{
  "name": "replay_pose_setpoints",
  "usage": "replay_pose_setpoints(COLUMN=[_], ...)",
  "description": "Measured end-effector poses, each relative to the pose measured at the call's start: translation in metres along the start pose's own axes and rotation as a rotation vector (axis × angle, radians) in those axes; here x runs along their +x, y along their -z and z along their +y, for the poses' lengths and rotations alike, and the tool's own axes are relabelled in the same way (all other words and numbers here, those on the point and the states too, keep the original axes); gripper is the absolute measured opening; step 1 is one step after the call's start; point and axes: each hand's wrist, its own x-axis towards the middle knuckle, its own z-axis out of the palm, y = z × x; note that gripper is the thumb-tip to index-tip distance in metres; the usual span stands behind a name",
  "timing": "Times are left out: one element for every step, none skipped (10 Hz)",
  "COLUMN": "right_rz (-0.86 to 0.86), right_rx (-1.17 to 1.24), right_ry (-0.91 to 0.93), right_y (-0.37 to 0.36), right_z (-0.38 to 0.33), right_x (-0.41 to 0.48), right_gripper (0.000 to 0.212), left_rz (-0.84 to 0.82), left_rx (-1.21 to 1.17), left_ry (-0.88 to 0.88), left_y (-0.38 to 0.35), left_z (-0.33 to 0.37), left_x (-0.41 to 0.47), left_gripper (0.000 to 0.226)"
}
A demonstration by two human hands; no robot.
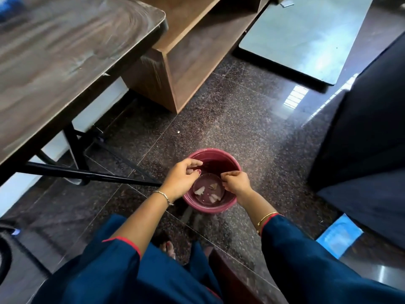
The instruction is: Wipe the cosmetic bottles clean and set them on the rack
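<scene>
Looking down through the head camera, I see both of my hands over a small maroon bucket [213,207] that stands on the dark speckled floor [241,119]. My left hand [182,178] hangs over the bucket's left rim with the fingers loosely curled and the thumb near the fingertips; I see nothing held in it. My right hand [235,182] is over the right rim, its fingertips pinched together, and I cannot tell whether anything small sits between them. Inside the bucket, at the bottom, lie a few pale scraps [200,190], apart from one another. A thin bangle [163,195] circles my left wrist and a gold one [266,217] my right, and dark blue sleeves [109,260] with red edging cover my forearms. To the left is a wood-grain table [65,51] on black legs, and beyond it a brown wooden shelf unit [186,62], open and resting on the floor. A dark piece of furniture [361,139] fills the right side. No cosmetic bottles show anywhere in this view, so I cannot say where they are.
</scene>
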Motion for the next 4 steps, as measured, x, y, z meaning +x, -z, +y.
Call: replay_pose_setpoints(right_rz=[0.047, 0.098, 0.102, 0.091], right_rx=[-0.152, -0.315, -0.375, -0.425], right_ry=[0.155, 0.318, 0.532, 0.743], right_y=[0.000, 0.000, -0.006, -0.011], right_z=[-0.011, -0.031, -0.051, -0.068], right_x=[-0.015, -0.039, -0.065, -0.093], right_gripper=[0.017, 0.025, 0.041, 0.052], left_rz=[0.076, 0.150, 0.213, 0.309], left_rx=[0.178, 0.366, 0.449, 0.540], left_ry=[-0.072, -0.168, -0.278, -0.344], left_y=[0.002, 0.004, 0.012, 0.023], left_z=[0.003, 0.008, 0.014, 0.022], left_x=[-0.006, -0.015, -0.027, -0.043], left_gripper=[0.029, 0.039, 0.050, 0.056])
